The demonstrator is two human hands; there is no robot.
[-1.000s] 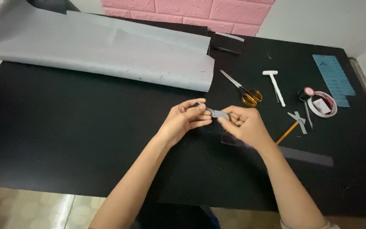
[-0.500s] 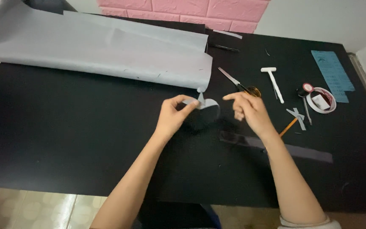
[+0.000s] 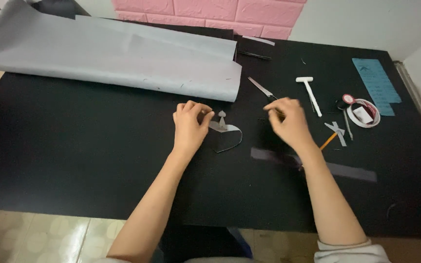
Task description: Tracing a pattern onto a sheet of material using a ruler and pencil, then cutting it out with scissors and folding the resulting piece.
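Big grey sheet [image 3: 123, 53] spread across the black table [image 3: 74, 146], up and away from both hands. Long grey strip [image 3: 352, 170] lying below the right hand. Curved grey paper band [image 3: 227, 134] pinched at one end in the left hand [image 3: 189, 124], loop sagging onto the table just right of that grip, small pointed tab standing up beside the fingertips. Right hand [image 3: 288, 119] apart from the band, fingers loosely curled over the scissors [image 3: 264, 90]; cannot tell whether closed on anything. Likely trouble: thin band creasing or tearing under a one-ended pinch, or slipping flat and losing its curve
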